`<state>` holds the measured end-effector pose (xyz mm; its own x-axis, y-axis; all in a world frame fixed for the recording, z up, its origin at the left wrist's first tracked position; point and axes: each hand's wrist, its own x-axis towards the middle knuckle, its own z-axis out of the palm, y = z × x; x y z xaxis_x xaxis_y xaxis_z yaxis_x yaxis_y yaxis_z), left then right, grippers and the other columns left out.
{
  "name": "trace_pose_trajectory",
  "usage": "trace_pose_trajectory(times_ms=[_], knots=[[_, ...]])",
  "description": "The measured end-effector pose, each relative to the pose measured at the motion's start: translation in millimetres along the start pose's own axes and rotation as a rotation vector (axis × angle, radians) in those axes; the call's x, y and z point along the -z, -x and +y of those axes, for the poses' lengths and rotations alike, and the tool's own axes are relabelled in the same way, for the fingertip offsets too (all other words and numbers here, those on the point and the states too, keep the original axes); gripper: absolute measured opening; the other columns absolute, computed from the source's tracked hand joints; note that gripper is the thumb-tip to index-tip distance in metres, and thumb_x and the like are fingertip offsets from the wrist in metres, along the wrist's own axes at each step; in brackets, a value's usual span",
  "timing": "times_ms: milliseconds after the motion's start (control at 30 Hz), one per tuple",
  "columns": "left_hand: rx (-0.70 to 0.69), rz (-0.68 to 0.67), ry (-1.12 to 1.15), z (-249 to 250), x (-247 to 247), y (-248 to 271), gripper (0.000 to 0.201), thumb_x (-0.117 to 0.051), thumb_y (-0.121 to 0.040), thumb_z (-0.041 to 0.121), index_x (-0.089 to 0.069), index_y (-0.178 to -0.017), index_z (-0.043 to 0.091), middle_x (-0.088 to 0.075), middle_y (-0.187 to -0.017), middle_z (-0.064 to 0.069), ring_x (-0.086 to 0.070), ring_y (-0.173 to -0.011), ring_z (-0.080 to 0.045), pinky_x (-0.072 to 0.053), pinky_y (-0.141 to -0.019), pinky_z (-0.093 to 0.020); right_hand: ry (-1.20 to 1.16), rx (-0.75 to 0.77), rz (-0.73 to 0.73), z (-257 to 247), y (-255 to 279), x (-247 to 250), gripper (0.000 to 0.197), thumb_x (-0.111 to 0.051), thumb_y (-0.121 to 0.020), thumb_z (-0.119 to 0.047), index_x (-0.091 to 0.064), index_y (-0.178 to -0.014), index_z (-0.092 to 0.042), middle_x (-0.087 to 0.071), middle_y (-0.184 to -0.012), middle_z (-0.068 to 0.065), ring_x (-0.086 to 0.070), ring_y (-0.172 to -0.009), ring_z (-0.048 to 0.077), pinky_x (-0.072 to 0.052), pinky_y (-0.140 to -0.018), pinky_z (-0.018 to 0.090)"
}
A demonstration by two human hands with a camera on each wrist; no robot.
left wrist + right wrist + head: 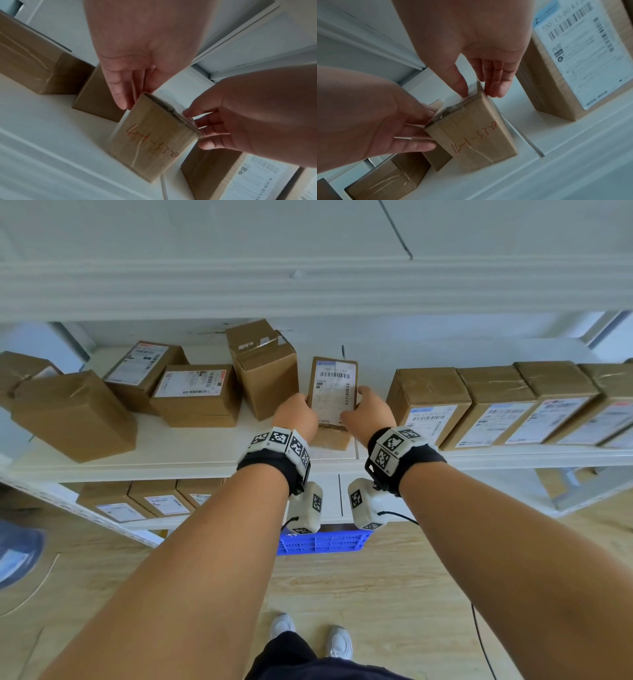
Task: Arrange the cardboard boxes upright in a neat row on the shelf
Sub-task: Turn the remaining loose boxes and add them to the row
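Between the two sets of fingertips: a small cardboard box (333,392), pinched from either side and standing on the shelf board (191,453). Left hand (298,414) with thumb on the labelled face and fingers (120,93) laid straight down the far side; right hand (368,412) mirrored, thumb and fingers (498,83) closed on the opposite edge. Held low on both flanks, probably to steady it upright and square it before sliding it over. Facing the palms on the brown taped side, red handwriting, roughly "8-33-1" plus more strokes, not surely legible. On the top face, a white shipping label with barcodes, text too small to read.

Just right of the right-hand fingers, a gap of bare shelf, then the neat row (513,405) of upright boxes running off to the right, labels forward; nearest one (573,56) bearing a blue-headed label reading "700-15-80" and further blurred characters. Gap likely the slot meant for the held box.

Left of the left-hand fingers, close by, a tall box (265,371) with torn tape, standing askew. Farther left, a loose cluster (137,392) lying flat or tilted at mixed angles, not yet sorted.

Below the wrists, a lower shelf with more boxes (154,501) and a blue plastic crate (322,542) on the floor
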<state>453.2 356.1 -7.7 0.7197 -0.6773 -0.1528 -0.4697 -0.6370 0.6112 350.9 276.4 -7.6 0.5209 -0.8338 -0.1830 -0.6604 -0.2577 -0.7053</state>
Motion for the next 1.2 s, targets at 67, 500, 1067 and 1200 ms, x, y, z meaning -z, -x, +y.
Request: trace_pose_trajectory(times_ms=[67, 500, 1067, 1200], knots=[[-0.023, 0.063, 0.031, 4.6, 0.2, 2.8, 0.029, -0.045, -0.096, 0.013, -0.056, -0.122, 0.012, -0.064, -0.118, -0.008, -0.061, -0.106, -0.028, -0.048, -0.079, -0.033, -0.012, 0.026, 0.045, 0.0, -1.2, 2.4, 0.057, -0.054, -0.081, -0.006, -0.040, -0.135, -0.014, -0.054, -0.124, 0.007, -0.059, -0.106, 0.025, -0.056, -0.086, 0.037], [-0.017, -0.073, -0.121, -0.8, -9.5, 16.1, 0.024, -0.039, -0.097, 0.011, -0.058, -0.110, 0.004, -0.062, -0.106, -0.013, -0.059, -0.098, -0.032, -0.041, -0.076, -0.033, -0.008, -0.026, 0.045, 19.3, 14.4, -4.8, 0.046, -0.044, -0.083, 0.004, -0.035, -0.125, -0.011, -0.048, -0.122, 0.014, -0.054, -0.088, 0.027, -0.050, -0.075, 0.035], [0.057, -0.008, 0.194, 37.2, -9.0, 26.2, 0.055, -0.028, -0.104, 0.040, -0.012, -0.155, 0.026, -0.042, -0.149, -0.013, -0.051, -0.127, -0.034, -0.042, -0.099, -0.039, 0.146, 0.278, 0.319, 14.7, 9.6, 57.6, 0.061, -0.039, -0.080, 0.011, -0.045, -0.136, -0.011, -0.044, -0.136, 0.012, -0.040, -0.126, 0.029, -0.043, -0.096, 0.036], [0.006, -0.010, 0.180, 38.0, -19.7, 24.2, 0.051, -0.026, -0.104, 0.041, -0.015, -0.154, 0.035, -0.050, -0.141, -0.015, -0.058, -0.115, -0.033, -0.046, -0.092, -0.037, 0.337, 0.214, 0.323, 37.0, 2.4, 74.1, 0.052, -0.041, -0.088, -0.002, -0.042, -0.140, -0.009, -0.042, -0.144, 0.012, -0.032, -0.136, 0.029, -0.027, -0.114, 0.039]])
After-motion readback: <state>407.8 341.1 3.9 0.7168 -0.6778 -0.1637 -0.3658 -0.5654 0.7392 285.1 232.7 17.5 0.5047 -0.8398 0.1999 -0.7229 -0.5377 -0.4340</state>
